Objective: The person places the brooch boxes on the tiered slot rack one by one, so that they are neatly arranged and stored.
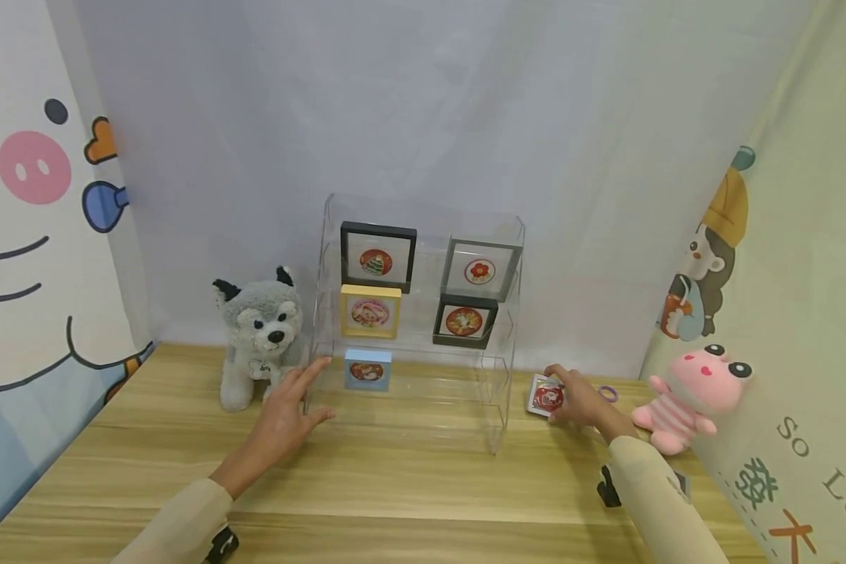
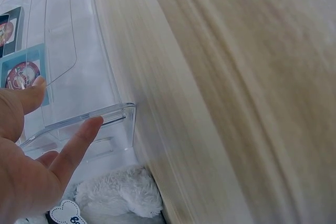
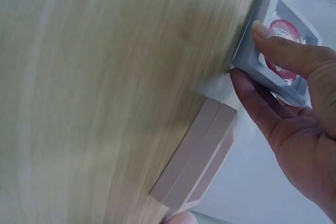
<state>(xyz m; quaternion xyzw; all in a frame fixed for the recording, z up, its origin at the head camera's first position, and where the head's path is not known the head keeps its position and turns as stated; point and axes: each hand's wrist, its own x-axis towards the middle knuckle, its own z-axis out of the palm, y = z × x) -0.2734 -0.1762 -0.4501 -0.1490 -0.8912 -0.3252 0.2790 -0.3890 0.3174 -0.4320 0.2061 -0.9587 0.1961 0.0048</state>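
Note:
A clear acrylic tiered rack stands mid-table with several small picture frames on its tiers. These include a black frame, a grey frame, a yellow frame and a light blue frame. My left hand is at the rack's left side, thumb and fingers spread around the clear side panel; contact is hard to tell. Right of the rack, my right hand pinches a light grey frame with a red round picture, thumb on its front edge, fingers at its side.
A pinkish frame stands near my right hand. A purple ring shows beside the right wrist. At the right sits a pink plush frog; a grey plush husky sits left of the rack. Curtains hang behind.

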